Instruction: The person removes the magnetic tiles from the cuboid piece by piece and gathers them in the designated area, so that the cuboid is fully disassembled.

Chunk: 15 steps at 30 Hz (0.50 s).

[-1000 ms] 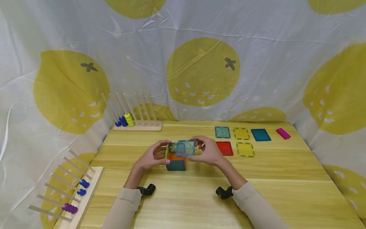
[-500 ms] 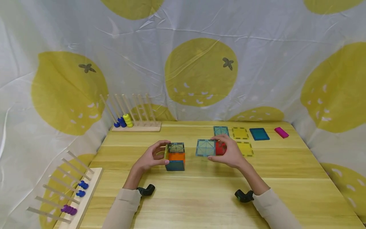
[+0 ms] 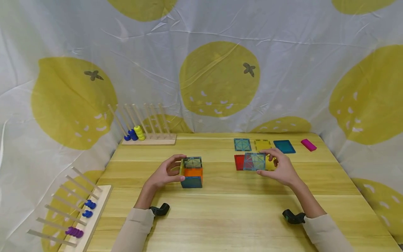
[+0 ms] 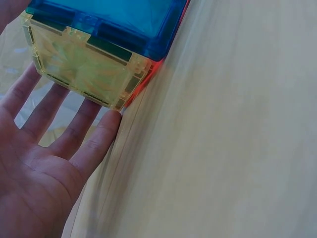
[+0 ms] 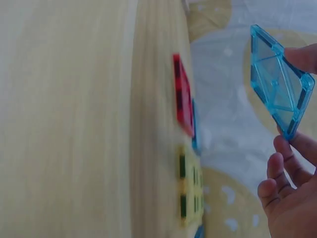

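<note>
An open-topped box of see-through tiles [image 3: 192, 182] stands on the table, with an orange inside, a blue front and a yellow left side [image 4: 84, 64]. My left hand [image 3: 162, 173] grips it from the left, thumb at the front corner and fingers at the back. Off to the right, my right hand [image 3: 280, 168] pinches a light blue square tile [image 3: 255, 161] by its right edge. That tile [image 5: 277, 79] hangs above the table, overlapping the red tile [image 3: 239, 162] in the head view; in the right wrist view the thumb and a finger hold its corners.
Behind lie another light blue tile [image 3: 242, 144], a yellow tile [image 3: 262, 145], a dark teal tile [image 3: 284, 146] and a magenta block [image 3: 309, 145]. A second yellow tile [image 3: 270, 164] is partly behind the right hand. Peg racks stand at back left [image 3: 149, 140] and front left [image 3: 94, 217].
My right hand has carried the light blue tile from above the box rightward, past the red tile's left part. My left hand still grips the box in place.
</note>
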Each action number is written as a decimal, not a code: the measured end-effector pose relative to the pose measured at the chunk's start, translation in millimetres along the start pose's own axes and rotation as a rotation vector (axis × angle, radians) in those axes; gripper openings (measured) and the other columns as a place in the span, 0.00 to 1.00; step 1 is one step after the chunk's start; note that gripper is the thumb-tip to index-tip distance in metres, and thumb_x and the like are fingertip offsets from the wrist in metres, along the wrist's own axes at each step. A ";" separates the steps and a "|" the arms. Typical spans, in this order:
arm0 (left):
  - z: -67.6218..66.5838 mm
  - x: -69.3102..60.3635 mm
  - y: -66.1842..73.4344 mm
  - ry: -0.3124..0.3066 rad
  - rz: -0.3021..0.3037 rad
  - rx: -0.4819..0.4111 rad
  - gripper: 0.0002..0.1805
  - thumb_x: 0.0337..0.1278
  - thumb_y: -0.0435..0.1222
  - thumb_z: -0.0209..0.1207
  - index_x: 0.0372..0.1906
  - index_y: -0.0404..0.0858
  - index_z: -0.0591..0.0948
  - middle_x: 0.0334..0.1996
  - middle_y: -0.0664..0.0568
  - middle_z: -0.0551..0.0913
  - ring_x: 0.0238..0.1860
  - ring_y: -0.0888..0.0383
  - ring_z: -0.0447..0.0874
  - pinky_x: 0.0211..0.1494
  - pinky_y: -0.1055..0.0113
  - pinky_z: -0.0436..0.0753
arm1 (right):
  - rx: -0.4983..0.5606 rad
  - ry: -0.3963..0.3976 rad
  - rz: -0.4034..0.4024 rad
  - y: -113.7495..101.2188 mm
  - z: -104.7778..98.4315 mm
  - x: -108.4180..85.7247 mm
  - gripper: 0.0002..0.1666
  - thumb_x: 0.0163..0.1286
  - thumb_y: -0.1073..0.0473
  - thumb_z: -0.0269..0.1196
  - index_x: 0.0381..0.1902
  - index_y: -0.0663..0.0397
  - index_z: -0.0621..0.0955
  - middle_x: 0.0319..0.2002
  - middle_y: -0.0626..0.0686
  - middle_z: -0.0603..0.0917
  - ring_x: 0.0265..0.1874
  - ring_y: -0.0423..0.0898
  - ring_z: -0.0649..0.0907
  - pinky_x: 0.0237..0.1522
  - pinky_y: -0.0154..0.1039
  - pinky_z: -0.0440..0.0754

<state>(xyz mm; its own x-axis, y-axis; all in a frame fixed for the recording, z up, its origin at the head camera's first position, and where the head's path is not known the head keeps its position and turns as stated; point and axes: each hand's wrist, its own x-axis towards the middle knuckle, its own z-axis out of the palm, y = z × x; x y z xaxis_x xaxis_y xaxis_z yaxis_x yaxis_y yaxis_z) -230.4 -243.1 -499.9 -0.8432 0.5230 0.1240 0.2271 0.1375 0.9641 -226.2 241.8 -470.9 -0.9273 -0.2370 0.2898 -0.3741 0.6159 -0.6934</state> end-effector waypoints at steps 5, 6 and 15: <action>0.2 -0.7 0.2 0.002 0.000 0.002 0.42 0.60 0.33 0.71 0.77 0.41 0.64 0.76 0.40 0.65 0.74 0.32 0.65 0.71 0.31 0.67 | -0.061 0.025 0.044 22.7 -16.1 -11.5 0.40 0.53 0.50 0.82 0.64 0.48 0.80 0.47 0.50 0.76 0.40 0.53 0.70 0.33 0.35 0.68; 0.3 -0.9 0.1 0.003 -0.001 0.003 0.42 0.60 0.33 0.71 0.77 0.42 0.64 0.76 0.40 0.65 0.74 0.32 0.65 0.71 0.31 0.67 | -0.065 0.030 0.051 26.8 -19.1 -13.6 0.40 0.54 0.50 0.81 0.64 0.49 0.80 0.48 0.50 0.76 0.40 0.52 0.70 0.33 0.35 0.68; 0.6 -0.7 -2.4 0.008 -0.008 0.015 0.42 0.61 0.32 0.70 0.77 0.44 0.65 0.76 0.42 0.65 0.74 0.33 0.65 0.71 0.32 0.68 | -0.094 0.049 0.097 57.6 -47.4 -27.2 0.38 0.56 0.50 0.80 0.63 0.50 0.80 0.47 0.53 0.75 0.40 0.50 0.69 0.32 0.33 0.66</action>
<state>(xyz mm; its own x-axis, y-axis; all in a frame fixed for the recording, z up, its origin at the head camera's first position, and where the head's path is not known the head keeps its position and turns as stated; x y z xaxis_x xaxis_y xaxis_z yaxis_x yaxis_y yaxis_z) -230.1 -243.3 -502.5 -0.8490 0.5151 0.1182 0.2277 0.1547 0.9614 -221.9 319.3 -487.5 -0.9562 -0.1374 0.2583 -0.2779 0.7023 -0.6554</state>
